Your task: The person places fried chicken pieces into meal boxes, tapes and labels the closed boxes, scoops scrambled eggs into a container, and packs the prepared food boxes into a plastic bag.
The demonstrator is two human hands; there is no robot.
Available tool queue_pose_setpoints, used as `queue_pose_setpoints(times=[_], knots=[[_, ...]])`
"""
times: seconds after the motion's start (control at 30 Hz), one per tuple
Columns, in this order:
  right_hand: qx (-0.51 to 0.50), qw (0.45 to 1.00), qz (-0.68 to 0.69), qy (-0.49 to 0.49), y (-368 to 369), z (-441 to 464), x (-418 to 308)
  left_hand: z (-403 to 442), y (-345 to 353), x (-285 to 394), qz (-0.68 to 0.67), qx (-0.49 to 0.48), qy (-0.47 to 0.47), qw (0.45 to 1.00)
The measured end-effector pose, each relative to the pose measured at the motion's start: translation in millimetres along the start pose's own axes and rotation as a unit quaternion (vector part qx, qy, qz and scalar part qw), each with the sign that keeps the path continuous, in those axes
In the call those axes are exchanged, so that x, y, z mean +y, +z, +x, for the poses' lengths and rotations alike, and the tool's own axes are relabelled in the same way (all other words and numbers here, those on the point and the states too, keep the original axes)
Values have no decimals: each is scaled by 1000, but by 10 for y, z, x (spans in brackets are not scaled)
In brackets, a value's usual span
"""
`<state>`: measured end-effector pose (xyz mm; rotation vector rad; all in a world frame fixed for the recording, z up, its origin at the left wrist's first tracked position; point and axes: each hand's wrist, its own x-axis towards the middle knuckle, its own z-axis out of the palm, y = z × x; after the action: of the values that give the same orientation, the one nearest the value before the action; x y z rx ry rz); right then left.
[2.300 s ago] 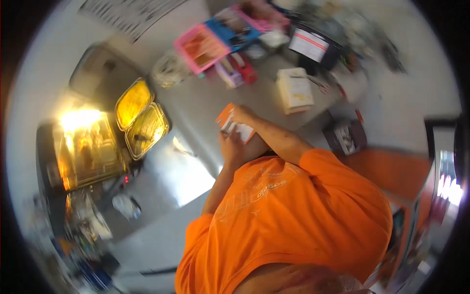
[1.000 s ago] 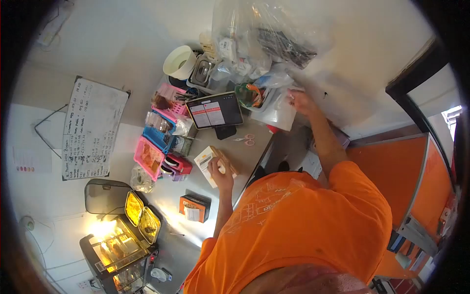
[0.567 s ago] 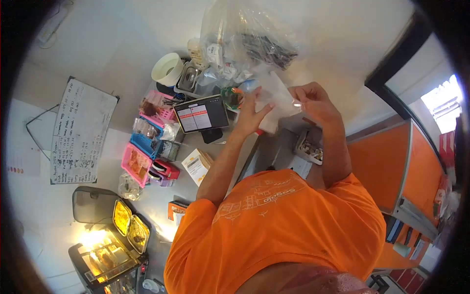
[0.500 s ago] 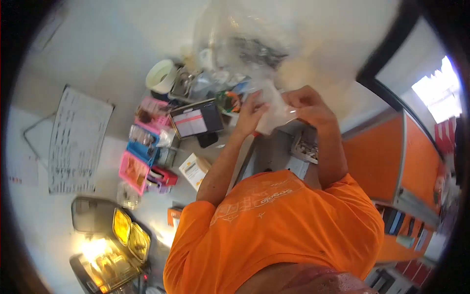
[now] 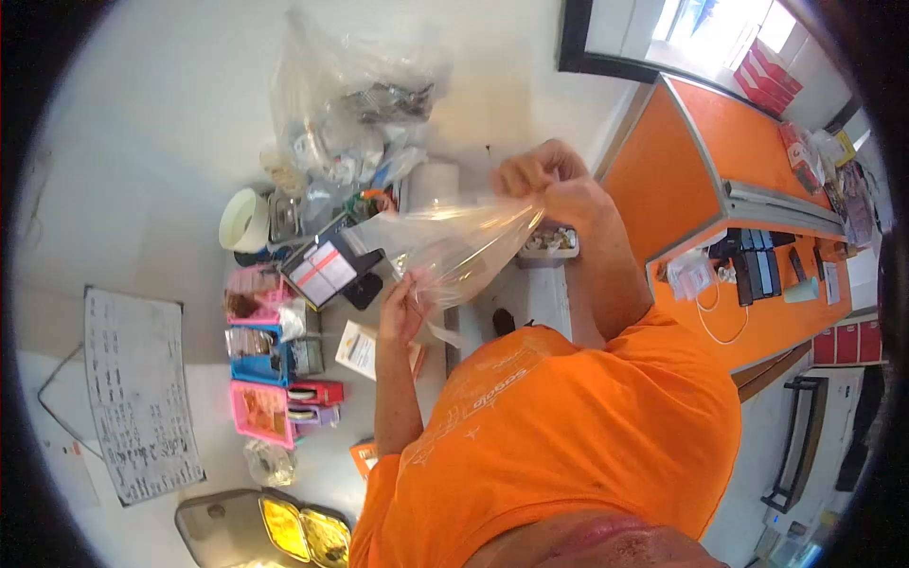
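Note:
A clear plastic bag (image 5: 466,244) is stretched between my two hands, its film creased and shiny. My left hand (image 5: 402,310) pinches the bag's lower left part, fingers closed on the film. Up and to the right, my right hand (image 5: 557,185) is closed around the gathered, narrowed end of the same bag. Below that hand stands a small container (image 5: 551,244) with many small pieces in it. Behind the bag, a white roll (image 5: 436,183) is partly covered by the film.
Left of my hands are a framed tablet-like screen (image 5: 322,270), a white box (image 5: 358,350), a pink basket (image 5: 262,414), a blue basket (image 5: 256,367) and a cream bowl (image 5: 244,221). A large filled plastic bag (image 5: 355,114) hangs behind. Orange panels (image 5: 653,170) stand at right.
The bag, bunched between my hands before, is now pulled out long and taut. My hands have moved apart, and the view has swung to the right.

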<state>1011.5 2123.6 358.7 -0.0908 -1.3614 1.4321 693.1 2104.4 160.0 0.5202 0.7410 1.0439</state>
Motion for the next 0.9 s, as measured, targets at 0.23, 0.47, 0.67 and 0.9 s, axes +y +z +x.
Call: queue_pose_setpoints(times=[0.23, 0.47, 0.67, 0.9], knots=[[227, 922, -309, 50, 11, -500, 505, -773, -706, -62, -15, 72, 151, 986], [91, 776, -607, 143, 1222, -852, 1647, -1779, -749, -175, 251, 146, 183, 939], [-106, 863, -308, 386, 2212, -1313, 2812, -2360, -755, -747, 188, 276, 241, 911], [-332, 674, -637, 173, 2489, -969, 2896, -3298, -1078, -776, 228, 478, 212, 822]])
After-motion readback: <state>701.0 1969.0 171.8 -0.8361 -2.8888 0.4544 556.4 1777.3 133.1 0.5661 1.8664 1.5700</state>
